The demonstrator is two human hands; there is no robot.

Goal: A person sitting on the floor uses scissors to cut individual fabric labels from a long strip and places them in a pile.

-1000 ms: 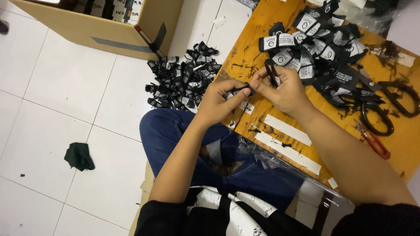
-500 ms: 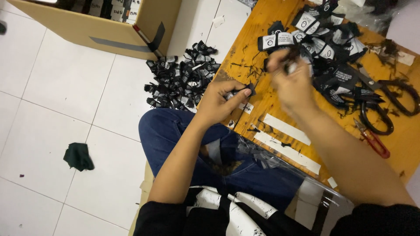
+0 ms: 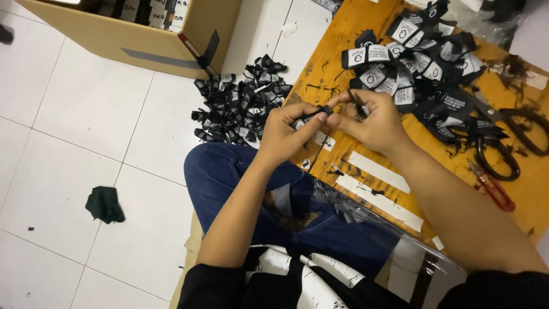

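My left hand [image 3: 289, 130] pinches a small black folded fabric label [image 3: 309, 116] at the near edge of the low wooden board [image 3: 343, 34]. My right hand [image 3: 374, 121] meets it fingertip to fingertip and holds another small black label piece [image 3: 359, 103]. Just beyond the hands, a heap of black labels with white printed patches [image 3: 426, 74] covers the board. A second pile of black labels [image 3: 243, 103] lies on the white floor tiles to the left of my hands.
Large black scissors [image 3: 503, 151] and small red-handled snips [image 3: 492, 186] lie on the board's right side. White paper strips [image 3: 377, 171] sit near its front edge. An open cardboard box [image 3: 143, 34] stands at the back left. A dark green cloth scrap [image 3: 104, 204] lies on the floor.
My right hand reached up to the label heap on the board, then came back to meet the left hand with a label piece. The left hand stayed in place.
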